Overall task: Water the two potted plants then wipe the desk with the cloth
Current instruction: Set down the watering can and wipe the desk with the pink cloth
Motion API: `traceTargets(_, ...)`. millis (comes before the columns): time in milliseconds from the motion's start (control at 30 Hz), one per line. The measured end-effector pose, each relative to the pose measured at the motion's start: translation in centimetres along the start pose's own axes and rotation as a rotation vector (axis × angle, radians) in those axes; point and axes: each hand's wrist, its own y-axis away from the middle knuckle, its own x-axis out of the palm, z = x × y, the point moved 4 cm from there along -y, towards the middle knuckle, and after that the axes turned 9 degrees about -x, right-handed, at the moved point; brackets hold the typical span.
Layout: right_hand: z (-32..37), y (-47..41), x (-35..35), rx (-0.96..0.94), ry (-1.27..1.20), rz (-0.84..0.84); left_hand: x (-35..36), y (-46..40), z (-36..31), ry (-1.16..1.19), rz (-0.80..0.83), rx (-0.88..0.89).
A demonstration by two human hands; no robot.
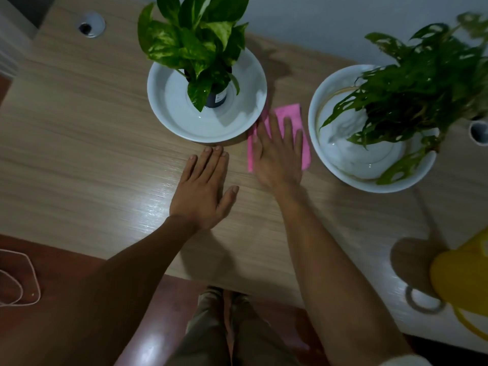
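Note:
A pink cloth (290, 113) lies flat on the wooden desk (79, 133) between two white saucers. My right hand (278, 154) presses flat on the cloth, fingers spread. To its left my left hand (204, 188) rests palm down on the bare desk, holding nothing. The left saucer (171, 101) holds a dark pot with a broad-leaved green plant (195, 40). On the right saucer (340, 159) stands a plant with holed, narrow leaves (412, 85). A yellow watering can (459, 281) sits at the desk's right front edge.
A round cable grommet (91, 25) is set in the desk at the back left. A small grey cup (479, 132) stands at the far right. A tape ring (423, 302) lies beside the watering can. The desk's front edge runs above my legs; red floor lies below.

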Motion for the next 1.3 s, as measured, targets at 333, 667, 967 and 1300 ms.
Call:
traceTargets(333,-1.2,-4.6,-1.1,0.051,0.018,0.035,-0.1,0.2,-0.1,0.013,-0.023,0.004)
traceTargets(667,-0.2,-4.2,0.1,0.061,0.001,0.025,0.7,-0.5,0.1,0.048,-0.006,-0.015)
traceTargets(967,5.6,5.8,1.5,0.0,-0.013,0.064,-2.1,1.7,5.7,0.176,-0.008,-0.002)
traceTargets(1300,5.6,2.7,1.7,0.365,-0.077,-0.024,-3.9,0.0,16.4,0.051,0.018,-0.024)
